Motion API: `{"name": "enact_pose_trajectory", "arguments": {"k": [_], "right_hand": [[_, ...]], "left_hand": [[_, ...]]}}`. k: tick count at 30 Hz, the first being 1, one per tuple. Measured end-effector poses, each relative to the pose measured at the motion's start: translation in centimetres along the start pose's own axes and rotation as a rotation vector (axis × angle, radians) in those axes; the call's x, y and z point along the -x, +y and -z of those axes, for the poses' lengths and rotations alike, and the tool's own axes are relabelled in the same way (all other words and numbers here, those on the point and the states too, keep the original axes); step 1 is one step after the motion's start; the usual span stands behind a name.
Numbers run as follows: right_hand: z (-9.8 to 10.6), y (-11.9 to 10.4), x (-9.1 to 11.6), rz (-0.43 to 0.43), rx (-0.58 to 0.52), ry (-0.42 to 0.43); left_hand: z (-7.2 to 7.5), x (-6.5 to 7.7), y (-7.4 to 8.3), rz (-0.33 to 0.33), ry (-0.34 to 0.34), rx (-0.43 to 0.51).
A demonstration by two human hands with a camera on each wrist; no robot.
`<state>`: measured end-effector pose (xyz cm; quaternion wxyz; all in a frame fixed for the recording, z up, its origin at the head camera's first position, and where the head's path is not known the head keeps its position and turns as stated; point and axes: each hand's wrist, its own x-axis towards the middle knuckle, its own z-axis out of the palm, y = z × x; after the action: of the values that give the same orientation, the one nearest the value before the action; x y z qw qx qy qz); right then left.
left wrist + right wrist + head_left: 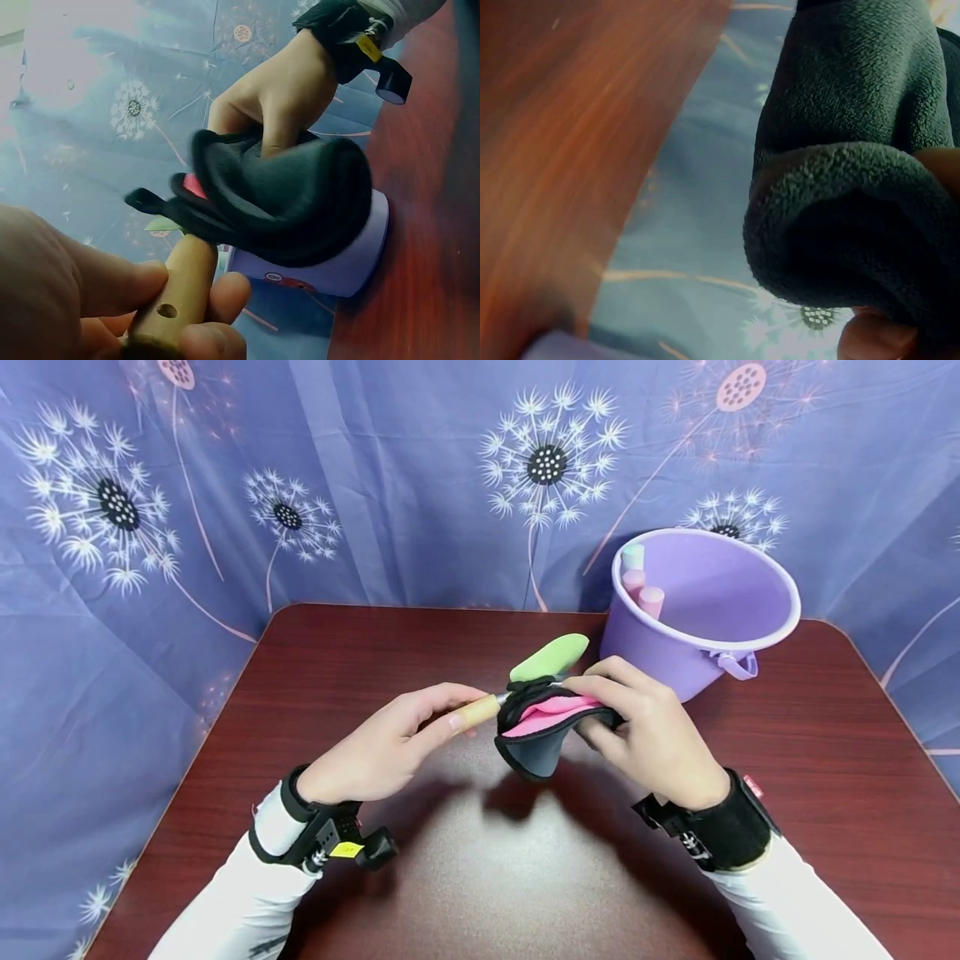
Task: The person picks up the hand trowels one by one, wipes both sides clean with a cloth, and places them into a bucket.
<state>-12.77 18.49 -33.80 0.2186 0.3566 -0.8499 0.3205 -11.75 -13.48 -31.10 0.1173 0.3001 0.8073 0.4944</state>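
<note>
A spatula with a light green head (550, 658) and a pale wooden handle (477, 713) is held above the table. My left hand (397, 739) grips that handle between thumb and fingers; the left wrist view shows a hole near the handle's end (176, 296). My right hand (648, 727) holds a folded cloth (536, 752), dark grey with black edging and a pink side, against the spatula's metal neck. Folds of the cloth (847, 90) fill much of the right wrist view, and they hide part of the neck and some right fingertips.
A purple bucket (663, 664) with a pale rim stands at the back right, just beyond my right hand. Several mint and pink capped items (651, 602) lean inside it. The dark red wooden table (360, 647) ends at a blue dandelion-print curtain (420, 485).
</note>
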Motion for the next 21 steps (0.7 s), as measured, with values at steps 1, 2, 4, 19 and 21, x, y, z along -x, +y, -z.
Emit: {"name": "enact_pose_trajectory", "arguments": {"k": [1, 2, 4, 19, 21], "right_hand": [[0.0, 0.0, 0.0, -0.017, -0.045, 0.003], [0.0, 0.0, 0.0, -0.033, -0.084, 0.006], [0.0, 0.0, 0.0, -0.056, -0.144, 0.01], [-0.5, -0.5, 0.1, -0.295, -0.308, 0.002], [-0.5, -0.6, 0.1, -0.34, -0.325, -0.009]], "left_hand": [[-0.1, 0.0, 0.0, -0.003, 0.001, 0.002], [-0.1, -0.1, -0.1, -0.003, 0.002, 0.004], [-0.2, -0.1, -0.2, 0.002, 0.003, -0.002], [-1.5, -0.2, -0.4, 0.019, 0.041, -0.078], [-1.7, -0.3, -0.5, 0.019, 0.049, -0.109]]}}
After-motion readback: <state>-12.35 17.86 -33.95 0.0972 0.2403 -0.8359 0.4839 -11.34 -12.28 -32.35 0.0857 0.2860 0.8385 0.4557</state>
